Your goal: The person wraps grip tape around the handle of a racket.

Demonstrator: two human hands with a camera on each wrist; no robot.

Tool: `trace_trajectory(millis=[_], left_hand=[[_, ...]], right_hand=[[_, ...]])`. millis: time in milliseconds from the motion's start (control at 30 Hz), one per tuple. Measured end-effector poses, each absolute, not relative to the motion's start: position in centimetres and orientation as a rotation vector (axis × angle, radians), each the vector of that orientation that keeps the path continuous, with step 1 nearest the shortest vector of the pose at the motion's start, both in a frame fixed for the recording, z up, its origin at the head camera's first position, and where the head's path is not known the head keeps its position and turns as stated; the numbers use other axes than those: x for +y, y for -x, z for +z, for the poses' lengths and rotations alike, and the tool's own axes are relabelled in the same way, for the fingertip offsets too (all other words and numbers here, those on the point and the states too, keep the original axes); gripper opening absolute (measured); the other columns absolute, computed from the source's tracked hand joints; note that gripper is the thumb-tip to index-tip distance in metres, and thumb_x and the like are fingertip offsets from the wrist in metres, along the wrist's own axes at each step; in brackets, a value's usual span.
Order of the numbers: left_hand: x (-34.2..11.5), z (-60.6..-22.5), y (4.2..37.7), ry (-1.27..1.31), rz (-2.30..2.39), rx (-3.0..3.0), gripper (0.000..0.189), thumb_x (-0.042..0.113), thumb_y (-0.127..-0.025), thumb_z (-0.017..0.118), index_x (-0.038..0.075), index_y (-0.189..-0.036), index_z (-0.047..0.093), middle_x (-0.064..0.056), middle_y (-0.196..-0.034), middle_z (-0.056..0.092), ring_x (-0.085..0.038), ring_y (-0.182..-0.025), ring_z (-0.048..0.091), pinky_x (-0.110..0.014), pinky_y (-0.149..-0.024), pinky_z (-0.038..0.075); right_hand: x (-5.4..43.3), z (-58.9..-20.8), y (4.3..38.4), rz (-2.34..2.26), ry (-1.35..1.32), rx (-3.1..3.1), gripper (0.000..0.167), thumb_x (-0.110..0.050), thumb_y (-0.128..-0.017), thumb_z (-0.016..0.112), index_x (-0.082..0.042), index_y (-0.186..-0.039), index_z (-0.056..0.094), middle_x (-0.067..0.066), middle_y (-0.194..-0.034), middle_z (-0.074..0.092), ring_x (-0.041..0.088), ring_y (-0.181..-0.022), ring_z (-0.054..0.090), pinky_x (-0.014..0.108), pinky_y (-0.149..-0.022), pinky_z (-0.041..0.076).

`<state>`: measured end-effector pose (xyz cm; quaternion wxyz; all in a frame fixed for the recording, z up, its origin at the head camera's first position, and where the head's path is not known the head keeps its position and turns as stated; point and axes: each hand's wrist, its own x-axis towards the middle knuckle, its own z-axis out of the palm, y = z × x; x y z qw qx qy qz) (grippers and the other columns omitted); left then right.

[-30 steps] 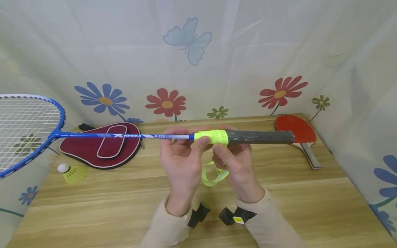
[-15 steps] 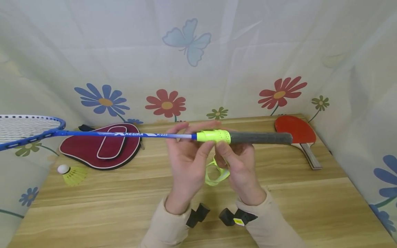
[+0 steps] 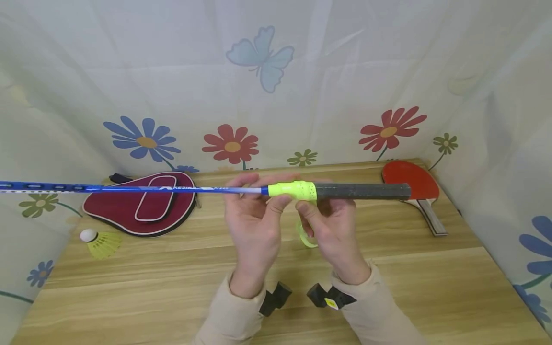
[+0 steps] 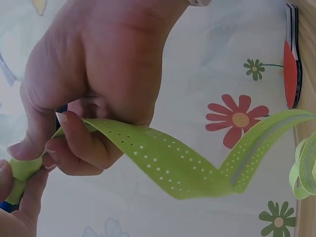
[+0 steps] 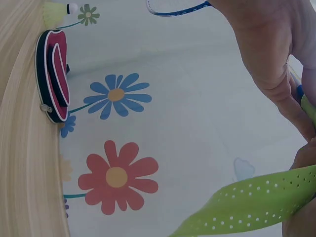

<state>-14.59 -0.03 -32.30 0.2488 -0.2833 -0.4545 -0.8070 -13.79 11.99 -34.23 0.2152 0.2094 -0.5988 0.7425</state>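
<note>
A blue badminton racket (image 3: 362, 191) is held level above the table, its head running off the left edge of the head view and turned edge-on. Bright yellow-green overgrip tape (image 3: 304, 189) wraps the top of its black handle. My left hand (image 3: 254, 235) holds the racket there, thumb in front and fingers behind. My right hand (image 3: 336, 232) pinches at the wrap's right edge, with its thumb on the tape. From the right hand's curled fingers trails a perforated loose strip of the overgrip (image 4: 163, 160), ending in a coil (image 4: 306, 168).
A maroon paddle case (image 3: 125, 206) lies at the table's left, near a yellow shuttlecock (image 3: 101, 243). At the back right, a red table tennis paddle (image 3: 414, 179) lies behind the racket handle's end. A flower-printed curtain (image 3: 319, 110) stands behind the wooden table (image 3: 172, 306).
The racket has rolled about its shaft, its head going from face-on to edge-on. Both hands shifted slightly right, then back left. Less of the hanging tape coil shows in the head view.
</note>
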Motion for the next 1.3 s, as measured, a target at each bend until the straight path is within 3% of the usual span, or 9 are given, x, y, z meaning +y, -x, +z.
trace_trajectory(millis=[133,267,400,533,733,900,1133,1300], left_hand=[[-0.03,-32.33,14.53,0.732,-2.213,-1.248,0.047,0.004,-0.085,0.071,0.005,-0.119,0.039,-0.011,-0.101,0.072,-0.026,-0.089,0.069,-0.031,-0.080,0.057],[-0.06,-32.30,14.27,0.664,-2.279,-1.246,0.045,0.005,-0.085,0.072,0.000,-0.115,0.039,-0.009,-0.098,0.072,-0.024,-0.086,0.068,-0.033,-0.079,0.059],[-0.15,-32.21,14.06,0.640,-2.313,-1.282,0.036,0.004,-0.092,0.066,-0.005,-0.114,0.038,-0.013,-0.098,0.070,-0.024,-0.087,0.068,-0.040,-0.080,0.059],[-0.28,-32.00,13.86,0.730,-2.327,-1.337,0.024,0.000,-0.098,0.052,0.001,-0.118,0.040,-0.017,-0.106,0.066,-0.027,-0.097,0.066,-0.042,-0.089,0.056],[0.18,-31.96,14.00,0.937,-2.276,-1.309,0.043,-0.012,-0.091,0.053,-0.002,-0.126,0.029,-0.030,-0.120,0.057,-0.038,-0.112,0.056,-0.037,-0.095,0.048],[0.32,-32.03,14.48,1.009,-2.245,-1.270,0.058,-0.014,-0.086,0.055,0.009,-0.130,0.024,-0.034,-0.116,0.056,-0.040,-0.110,0.056,-0.043,-0.097,0.046],[0.06,-32.07,14.66,1.027,-2.313,-1.267,0.062,-0.009,-0.089,0.061,0.011,-0.131,0.021,-0.023,-0.114,0.063,-0.032,-0.105,0.063,-0.041,-0.093,0.050],[-0.18,-32.00,14.67,0.968,-2.341,-1.278,0.059,-0.010,-0.089,0.061,0.010,-0.130,0.024,-0.019,-0.112,0.066,-0.030,-0.102,0.065,-0.040,-0.091,0.053]], right_hand=[[12.10,-34.51,14.06,1.980,-0.564,-1.667,0.038,-0.023,-0.085,0.076,0.007,-0.103,0.061,0.007,-0.061,0.051,0.018,-0.040,0.040,0.025,-0.033,0.033],[12.08,-34.71,14.46,1.991,-0.578,-1.585,0.048,-0.020,-0.082,0.078,0.011,-0.113,0.060,0.003,-0.069,0.058,0.012,-0.041,0.041,0.023,-0.034,0.032],[12.06,-34.84,14.61,2.019,-0.567,-1.515,0.037,-0.013,-0.083,0.078,0.010,-0.107,0.062,0.001,-0.065,0.054,0.011,-0.043,0.039,0.024,-0.035,0.029],[12.14,-34.82,14.60,2.107,-0.556,-1.412,0.019,-0.008,-0.086,0.074,0.006,-0.091,0.063,0.001,-0.057,0.047,0.012,-0.042,0.033,0.026,-0.034,0.021],[12.27,-34.69,14.60,2.233,-0.538,-1.305,0.016,-0.011,-0.087,0.074,0.001,-0.091,0.064,0.000,-0.061,0.052,0.012,-0.041,0.032,0.023,-0.034,0.015],[12.01,-34.62,14.35,2.274,-0.602,-1.280,0.014,-0.009,-0.087,0.073,-0.001,-0.092,0.063,-0.001,-0.063,0.056,0.013,-0.042,0.035,0.023,-0.034,0.017],[11.73,-34.48,14.38,2.248,-0.646,-1.261,0.014,-0.008,-0.088,0.072,0.001,-0.094,0.064,0.001,-0.066,0.058,0.012,-0.042,0.037,0.022,-0.033,0.019],[11.77,-34.45,14.48,2.157,-0.629,-1.332,0.019,-0.013,-0.085,0.076,0.001,-0.094,0.065,0.000,-0.058,0.051,0.013,-0.042,0.035,0.026,-0.034,0.022]])
